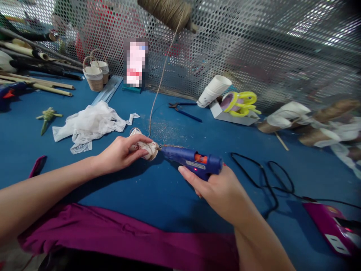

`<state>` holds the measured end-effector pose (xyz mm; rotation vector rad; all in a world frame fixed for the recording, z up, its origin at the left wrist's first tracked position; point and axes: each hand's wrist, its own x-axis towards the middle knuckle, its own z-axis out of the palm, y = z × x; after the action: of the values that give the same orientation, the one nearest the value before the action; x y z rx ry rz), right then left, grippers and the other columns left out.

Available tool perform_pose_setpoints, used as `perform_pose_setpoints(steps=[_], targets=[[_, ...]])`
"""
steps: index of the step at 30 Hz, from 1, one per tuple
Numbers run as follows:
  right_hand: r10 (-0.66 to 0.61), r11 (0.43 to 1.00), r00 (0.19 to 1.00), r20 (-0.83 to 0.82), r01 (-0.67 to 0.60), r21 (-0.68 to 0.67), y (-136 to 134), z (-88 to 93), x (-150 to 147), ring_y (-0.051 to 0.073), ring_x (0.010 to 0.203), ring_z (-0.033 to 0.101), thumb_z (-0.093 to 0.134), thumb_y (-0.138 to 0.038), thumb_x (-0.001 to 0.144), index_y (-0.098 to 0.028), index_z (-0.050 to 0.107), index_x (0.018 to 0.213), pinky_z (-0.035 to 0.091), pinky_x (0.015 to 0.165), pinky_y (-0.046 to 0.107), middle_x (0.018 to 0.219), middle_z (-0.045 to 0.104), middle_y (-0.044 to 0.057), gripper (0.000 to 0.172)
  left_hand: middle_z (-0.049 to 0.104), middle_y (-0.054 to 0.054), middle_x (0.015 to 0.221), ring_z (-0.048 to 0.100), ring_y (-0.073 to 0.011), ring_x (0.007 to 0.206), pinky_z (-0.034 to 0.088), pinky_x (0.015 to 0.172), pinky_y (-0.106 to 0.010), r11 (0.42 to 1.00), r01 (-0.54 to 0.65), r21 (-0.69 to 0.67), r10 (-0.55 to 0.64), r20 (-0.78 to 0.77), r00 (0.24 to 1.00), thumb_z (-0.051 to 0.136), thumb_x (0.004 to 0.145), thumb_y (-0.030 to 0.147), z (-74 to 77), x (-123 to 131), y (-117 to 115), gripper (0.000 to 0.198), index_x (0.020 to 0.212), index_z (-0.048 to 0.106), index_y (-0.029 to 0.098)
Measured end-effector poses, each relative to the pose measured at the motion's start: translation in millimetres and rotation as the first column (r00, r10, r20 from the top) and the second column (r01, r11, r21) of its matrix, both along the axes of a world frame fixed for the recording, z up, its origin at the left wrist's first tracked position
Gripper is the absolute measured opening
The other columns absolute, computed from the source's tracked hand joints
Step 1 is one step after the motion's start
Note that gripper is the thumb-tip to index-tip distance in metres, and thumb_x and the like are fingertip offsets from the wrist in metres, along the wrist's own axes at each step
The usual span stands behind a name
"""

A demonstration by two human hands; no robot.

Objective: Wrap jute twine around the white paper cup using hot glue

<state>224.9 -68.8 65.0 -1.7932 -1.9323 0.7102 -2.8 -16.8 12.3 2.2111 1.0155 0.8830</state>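
Tilted on its side, a small white paper cup (152, 150) is gripped between the thumb and fingers of my left hand (126, 150). A strand of twine (156, 94) runs down to the cup from a spool (169, 13) above. My right hand (216, 186) is wrapped round the handle of a blue hot glue gun (183, 156), whose small light glows red. The gun's metal nozzle points left and meets, or nearly meets, the cup's end; I cannot tell whether they touch. Crumpled white lace (90, 122) lies left of the cup.
Blue-handled pliers (186, 109), stacked paper cups (214, 90) and a box holding yellow scissors (239, 103) stand behind. Two twine-wrapped baskets (94, 77) are at back left, near a phone (135, 64). A black cord (262, 173) loops at right, near a magenta power strip (327, 226).
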Motion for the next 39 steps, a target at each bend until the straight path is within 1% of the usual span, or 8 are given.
perform_pose_setpoints(steps=[5,10,16,21,25,31,35,39], targets=[[0.002,0.999,0.999,-0.032,-0.001,0.032,2.4,-2.9,-0.9,0.013,0.035,0.046,0.057,-0.039,0.077,-0.023,0.047,0.049,0.039,0.039,0.026,0.033,0.043,-0.004,0.034,0.069,-0.005,0.081,0.062,-0.0106,0.06,0.046,0.056,-0.019,1.0,-0.008,-0.029,0.008,-0.01,1.0,0.047,0.086,0.026,-0.1,-0.1,-0.3,0.028,0.107,0.057,0.011],[-0.019,1.0,1.0,0.011,0.019,0.024,-1.7,-0.2,-0.4,0.013,0.031,0.045,0.059,-0.042,0.075,-0.025,0.042,0.043,0.04,0.036,0.026,0.032,0.044,-0.003,0.039,0.069,-0.007,0.092,0.064,-0.0132,0.072,0.048,0.065,-0.022,0.995,-0.056,-0.086,0.057,0.013,0.998,0.048,0.086,0.029,-0.2,0.2,1.2,0.029,0.108,0.057,0.012],[0.049,0.998,0.999,0.008,-0.049,0.035,-3.3,1.1,-1.4,0.014,0.033,0.049,0.06,-0.034,0.075,-0.025,0.042,0.043,0.04,0.037,0.025,0.033,0.044,-0.004,0.037,0.068,-0.006,0.091,0.063,-0.0142,0.075,0.048,0.068,-0.022,0.991,-0.072,-0.111,0.074,0.01,0.997,0.048,0.086,0.03,1.8,0.8,1.4,0.03,0.108,0.057,0.012],[0.008,1.0,1.0,0.027,-0.009,0.02,-1.7,0.0,-1.4,0.012,0.031,0.045,0.059,-0.037,0.075,-0.025,0.038,0.042,0.04,0.037,0.025,0.033,0.044,-0.004,0.041,0.068,-0.007,0.094,0.063,-0.0139,0.075,0.048,0.067,-0.022,0.993,-0.058,-0.106,0.06,0.015,0.998,0.048,0.086,0.03,0.3,-0.2,1.3,0.03,0.109,0.057,0.012],[0.029,0.999,1.0,0.006,-0.029,0.04,0.3,-1.8,-0.4,0.011,0.031,0.043,0.059,-0.037,0.076,-0.024,0.038,0.041,0.037,0.035,0.024,0.032,0.043,-0.004,0.043,0.069,-0.006,0.091,0.063,-0.0128,0.069,0.047,0.064,-0.022,0.995,-0.043,-0.092,0.044,0.004,0.999,0.048,0.086,0.03,-0.3,-0.8,0.5,0.03,0.109,0.056,0.013],[0.024,1.0,0.999,-0.036,-0.024,0.005,4.1,-1.2,-0.7,0.012,0.034,0.045,0.056,-0.04,0.078,-0.023,0.046,0.047,0.039,0.038,0.025,0.034,0.045,-0.004,0.037,0.069,-0.007,0.091,0.064,-0.0132,0.07,0.047,0.063,-0.021,0.997,-0.037,-0.068,0.037,-0.004,0.999,0.048,0.086,0.029,0.2,-0.3,-0.3,0.029,0.108,0.057,0.013],[0.028,1.0,0.998,-0.058,-0.027,0.007,6.2,-1.4,-2.1,0.012,0.036,0.046,0.055,-0.04,0.079,-0.021,0.051,0.054,0.039,0.041,0.026,0.036,0.047,-0.005,0.032,0.07,-0.006,0.087,0.063,-0.0117,0.064,0.046,0.06,-0.02,0.998,-0.04,-0.058,0.039,-0.017,0.999,0.048,0.086,0.029,-0.7,-0.3,-0.4,0.028,0.109,0.056,0.014],[0.02,1.0,0.999,-0.051,-0.02,-0.008,10.3,-3.3,-3.2,0.012,0.037,0.048,0.055,-0.041,0.079,-0.02,0.052,0.055,0.041,0.044,0.026,0.036,0.047,-0.004,0.032,0.069,-0.005,0.084,0.06,-0.0099,0.058,0.044,0.055,-0.018,0.998,-0.038,-0.046,0.036,-0.031,0.999,0.048,0.086,0.028,-0.1,0.1,-0.5,0.028,0.109,0.056,0.013]])
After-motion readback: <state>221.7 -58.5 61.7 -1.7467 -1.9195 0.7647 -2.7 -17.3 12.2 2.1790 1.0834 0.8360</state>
